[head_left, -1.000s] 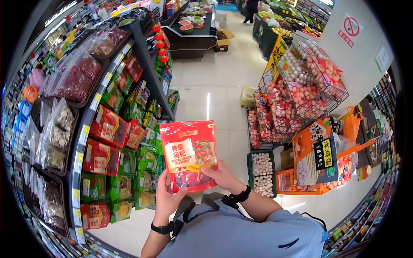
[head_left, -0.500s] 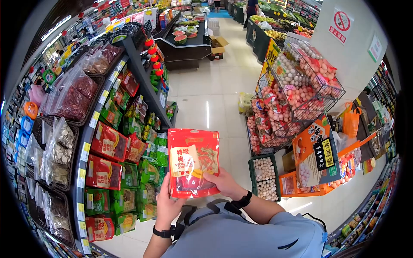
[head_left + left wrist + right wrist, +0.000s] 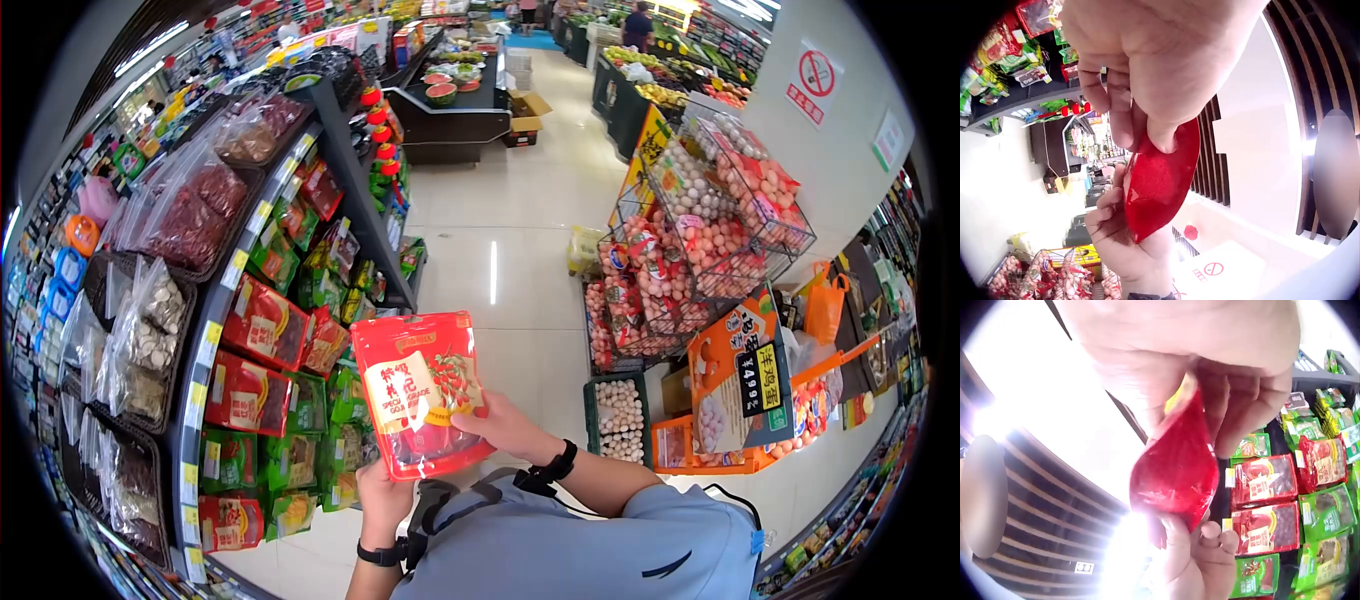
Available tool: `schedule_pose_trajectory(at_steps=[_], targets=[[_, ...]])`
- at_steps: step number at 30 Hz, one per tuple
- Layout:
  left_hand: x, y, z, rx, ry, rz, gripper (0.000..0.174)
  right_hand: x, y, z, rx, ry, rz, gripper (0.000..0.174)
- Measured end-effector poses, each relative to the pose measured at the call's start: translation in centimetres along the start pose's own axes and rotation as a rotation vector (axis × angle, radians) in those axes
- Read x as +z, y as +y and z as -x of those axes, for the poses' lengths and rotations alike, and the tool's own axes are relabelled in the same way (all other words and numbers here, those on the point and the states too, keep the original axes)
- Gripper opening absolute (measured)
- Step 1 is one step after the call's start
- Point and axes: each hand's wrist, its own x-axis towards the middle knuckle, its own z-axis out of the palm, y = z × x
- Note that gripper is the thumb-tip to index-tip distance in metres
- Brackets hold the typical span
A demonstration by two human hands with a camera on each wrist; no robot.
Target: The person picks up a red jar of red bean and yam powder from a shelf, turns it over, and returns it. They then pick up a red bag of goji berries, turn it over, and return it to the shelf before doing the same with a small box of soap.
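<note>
A red pouch of goji berries (image 3: pixel 418 385) is held up before the chest, its printed front facing the head camera and tilted slightly. My right hand (image 3: pixel 505 425) grips its right edge, thumb on the front. Down at the lower left corner, my left hand (image 3: pixel 385 495) holds the pouch, its fingers mostly hidden behind it in the head view. From the left wrist, the pouch's red bottom (image 3: pixel 1160 181) shows between both hands, with the left thumb pressed against it. The right wrist view has the pouch (image 3: pixel 1175 478) pinched between right thumb and fingers above, the left hand (image 3: pixel 1200 562) below.
To the left, a shelf edge (image 3: pixel 205 350) runs past hanging red and green packets (image 3: pixel 250 395) and bagged dried goods (image 3: pixel 190 210). Wire baskets of netted eggs (image 3: pixel 690 230), a green crate (image 3: pixel 618 420) and an orange display (image 3: pixel 735 380) stand at right. Tiled aisle (image 3: pixel 475 230) lies ahead.
The pouch has shifted left in the head view and turned to a slant. The left hand has slid further behind its lower corner; both hands keep hold.
</note>
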Motion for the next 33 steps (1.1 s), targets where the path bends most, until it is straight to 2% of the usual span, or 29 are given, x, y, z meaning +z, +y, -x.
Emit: schedule_pose_trajectory(at_steps=[1,2,3,4,5,7,9,12,14,15,17,19,21,22,23,26,33], targets=[[-0.1,-0.2,-0.2,-0.012,0.017,-0.009,0.023,0.3,0.7,-0.6,-0.030,0.031,0.093,0.062],[0.1,-0.4,-0.4,0.125,0.132,-0.025,0.025,0.4,1.6,-1.1,-0.022,0.008,0.083,0.062],[0.2,-0.3,-0.5,0.263,0.244,-0.047,0.027,0.3,2.7,-1.4,-0.007,0.079,0.105,0.070],[0.2,0.4,-0.5,0.154,0.248,0.068,0.029,0.6,3.1,-1.7,0.005,0.151,0.128,0.079],[0.1,-0.3,-0.5,0.150,0.256,0.053,0.026,0.9,3.3,-1.7,0.007,0.130,0.115,0.079],[-0.1,-0.7,-0.3,0.158,0.236,-0.007,0.023,1.5,2.5,-1.9,0.150,-0.007,-0.099,0.093],[0.2,-1.0,-0.2,0.109,0.247,-0.018,0.020,2.1,2.8,-1.8,0.204,-0.074,-0.122,0.093],[0.2,-0.8,-0.2,0.080,0.251,-0.025,0.014,2.5,3.2,-1.6,0.302,-0.084,0.049,0.094],[0.2,-0.6,-0.4,0.101,0.248,-0.027,0.012,2.6,3.3,-1.4,0.319,-0.202,-0.144,0.096],[0.1,-0.6,-0.4,0.150,0.199,-0.064,0.015,2.6,3.4,-1.3,0.318,-0.196,-0.144,0.096],[0.0,-0.6,-0.4,0.197,0.145,-0.098,0.017,2.7,3.7,-1.1,0.306,-0.264,-0.406,0.095],[0.0,-0.5,-0.7,0.366,0.062,-0.188,0.020,2.9,2.8,-1.0,0.284,-0.253,-0.462,0.092],[0.2,-0.1,-0.8,0.407,0.003,-0.225,0.023,3.0,2.7,-1.1,0.261,-0.244,-0.516,0.090],[0.3,0.1,-0.8,0.446,-0.053,-0.263,0.025,2.9,3.0,-1.3,0.190,-0.243,-0.554,0.085],[0.5,0.3,-0.8,0.447,-0.055,-0.261,0.025,2.8,3.3,-1.5,0.119,-0.242,-0.592,0.080],[0.7,0.6,-0.9,0.462,-0.100,-0.289,0.029,2.6,3.4,-1.6,0.088,-0.233,-0.598,0.074],[0.4,0.8,-1.2,0.430,-0.104,-0.329,0.036,2.4,2.6,-1.2,0.136,-0.223,-0.794,0.066]])
